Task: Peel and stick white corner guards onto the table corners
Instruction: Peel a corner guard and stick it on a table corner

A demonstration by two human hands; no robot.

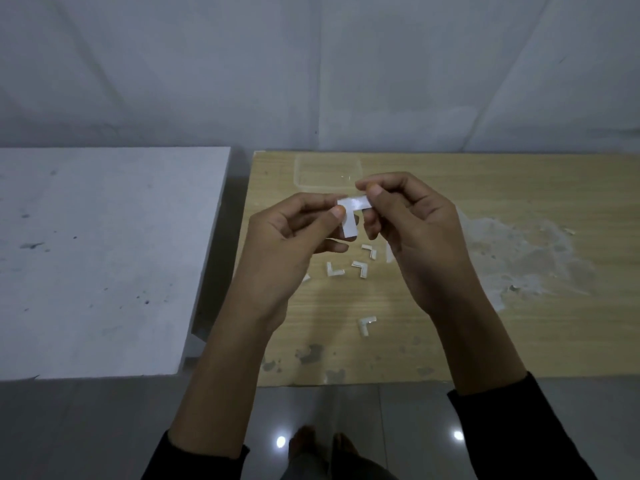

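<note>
Head view showed both hands held above the wooden worktop point(450, 323), sharing one white corner guard point(351, 216). The left hand point(287, 233) kept its grip pinched on the guard near the bend, thumb on top. That steadied the L-shaped piece with its flat inner face turned toward the camera. The right hand point(412, 230) had its grip pinched on the far end of the upper leg, probably to pick at the adhesive backing; whether any liner was lifted could not be told. Several spare guards point(334, 269) lay loose on the wood below the hands, within easy reach, with a clear plastic container point(327, 171) behind them. A white worktop point(104, 254) stood just beside, on the left.
</note>
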